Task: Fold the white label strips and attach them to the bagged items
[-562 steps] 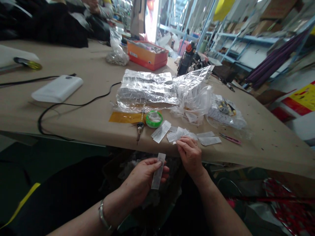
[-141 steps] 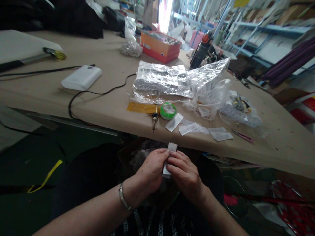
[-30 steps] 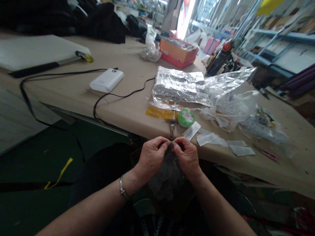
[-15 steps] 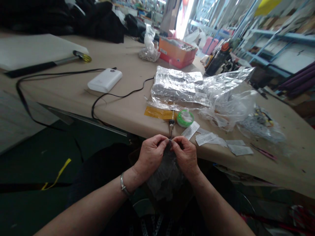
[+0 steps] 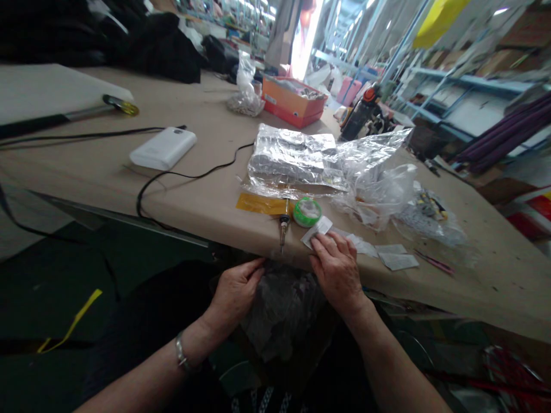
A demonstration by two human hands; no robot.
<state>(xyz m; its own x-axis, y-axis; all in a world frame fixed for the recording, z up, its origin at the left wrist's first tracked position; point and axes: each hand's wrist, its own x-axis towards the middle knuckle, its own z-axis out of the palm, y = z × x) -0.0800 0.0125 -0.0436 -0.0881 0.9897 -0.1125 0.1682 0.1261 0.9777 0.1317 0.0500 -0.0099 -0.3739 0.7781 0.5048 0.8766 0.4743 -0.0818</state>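
Pinches left hand (image 5: 237,288) closed, cannot tell on what; rests bent right hand (image 5: 336,268) on white slips (image 5: 317,229), cannot tell if gripping; cannot read orange box label (image 5: 270,99).

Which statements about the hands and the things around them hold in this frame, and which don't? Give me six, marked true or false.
1. The right hand is at the pale slips. True.
2. The left hand touches the right hand. False: the two are apart; whether the left hand holds anything is unclear.
3. A metal bangle is on the left wrist. True.
4. The green round container is left of the pointed tool in the picture. False: it is on the right of it.
5. The orange box stands beyond the silvery packaging. True.
6. The pointed tool's tip faces away from the person. False: it points toward the person.
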